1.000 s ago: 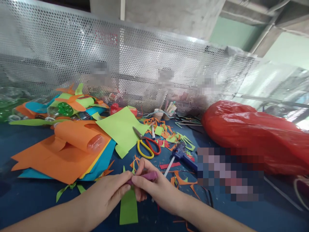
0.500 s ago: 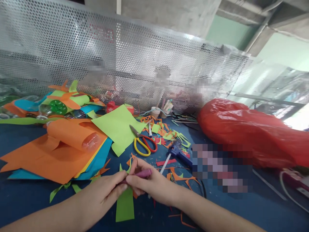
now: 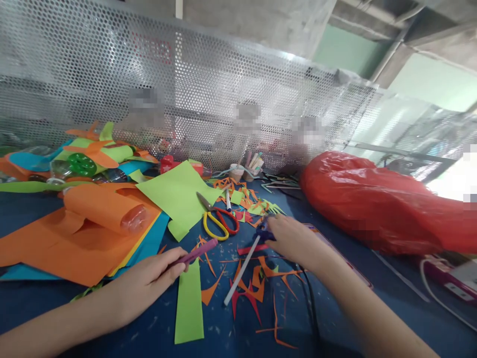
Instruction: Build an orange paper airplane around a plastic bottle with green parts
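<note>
A purple stick-like piece (image 3: 198, 251) is pinched in my left hand (image 3: 160, 275), tilted up to the right. Below it a green paper strip (image 3: 190, 308) lies on the blue table. My right hand (image 3: 288, 237) has its fingers round the blue glue gun (image 3: 264, 229), partly covering it. A white glue stick (image 3: 241, 273) extends from the gun toward the lower left. Scissors (image 3: 219, 223) with one yellow and one red handle rest between the hands, further back, beside a large green sheet (image 3: 179, 196).
Orange sheets (image 3: 74, 243) and a paper-wrapped bottle (image 3: 100, 209) lie at left. Paper scraps (image 3: 257, 283) litter the middle. A big red plastic bag (image 3: 372, 199) fills the right side. Cups with sticks (image 3: 253, 171) stand at the back, before a perforated metal screen (image 3: 223, 89).
My right hand has left the purple piece and moved right and away to the glue gun. My left hand keeps the purple piece and has shifted slightly left.
</note>
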`<action>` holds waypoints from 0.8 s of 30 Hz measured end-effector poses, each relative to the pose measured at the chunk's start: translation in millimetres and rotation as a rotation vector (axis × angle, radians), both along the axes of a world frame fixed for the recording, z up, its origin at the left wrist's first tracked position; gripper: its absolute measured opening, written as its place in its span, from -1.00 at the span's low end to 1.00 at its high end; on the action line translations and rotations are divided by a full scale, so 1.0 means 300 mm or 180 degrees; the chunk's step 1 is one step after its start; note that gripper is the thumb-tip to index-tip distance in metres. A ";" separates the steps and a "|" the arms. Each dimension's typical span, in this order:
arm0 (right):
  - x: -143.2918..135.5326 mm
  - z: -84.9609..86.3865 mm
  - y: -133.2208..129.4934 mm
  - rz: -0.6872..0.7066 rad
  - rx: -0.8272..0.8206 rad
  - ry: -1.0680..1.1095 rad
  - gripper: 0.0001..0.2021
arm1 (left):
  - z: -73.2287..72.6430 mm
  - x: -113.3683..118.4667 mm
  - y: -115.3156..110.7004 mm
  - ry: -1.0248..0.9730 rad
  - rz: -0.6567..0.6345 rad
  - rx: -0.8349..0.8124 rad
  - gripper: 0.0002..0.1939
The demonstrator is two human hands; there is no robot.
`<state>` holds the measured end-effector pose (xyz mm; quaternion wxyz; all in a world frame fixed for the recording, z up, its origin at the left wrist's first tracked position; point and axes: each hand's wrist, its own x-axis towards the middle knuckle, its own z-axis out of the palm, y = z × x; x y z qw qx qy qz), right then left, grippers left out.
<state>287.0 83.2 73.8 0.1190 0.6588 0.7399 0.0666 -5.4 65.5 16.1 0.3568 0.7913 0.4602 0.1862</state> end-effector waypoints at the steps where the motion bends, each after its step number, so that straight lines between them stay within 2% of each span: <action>1: 0.028 0.000 0.009 -0.0119 -0.0068 -0.0128 -0.81 | 0.000 0.002 0.000 0.0016 -0.0019 0.0025 -0.60; 4: 0.071 -0.016 0.026 -0.0168 -0.0220 -0.0253 -0.81 | 0.004 0.008 -0.005 0.0092 -0.0010 0.0057 -0.60; 7: 0.067 -0.033 0.030 -0.0161 -0.0197 -0.0291 -0.79 | 0.009 0.014 -0.013 0.0076 0.0060 0.0120 -0.60; 12: 0.050 -0.054 0.054 -0.0238 0.0027 -0.0229 -0.67 | 0.007 0.019 -0.021 0.0020 0.0009 0.0216 -0.62; 17: 0.050 -0.084 0.107 -0.0330 0.0264 -0.0005 -0.69 | -0.014 0.007 -0.023 0.0013 0.0178 0.0122 -0.59; 21: 0.006 -0.072 0.094 -0.0297 0.0415 0.0344 -0.72 | -0.023 -0.005 -0.026 -0.0059 0.0356 0.0310 -0.60; 24: -0.071 -0.060 0.043 -0.0072 0.0461 0.0856 -0.80 | -0.018 0.000 -0.030 -0.0119 0.0178 0.0462 -0.65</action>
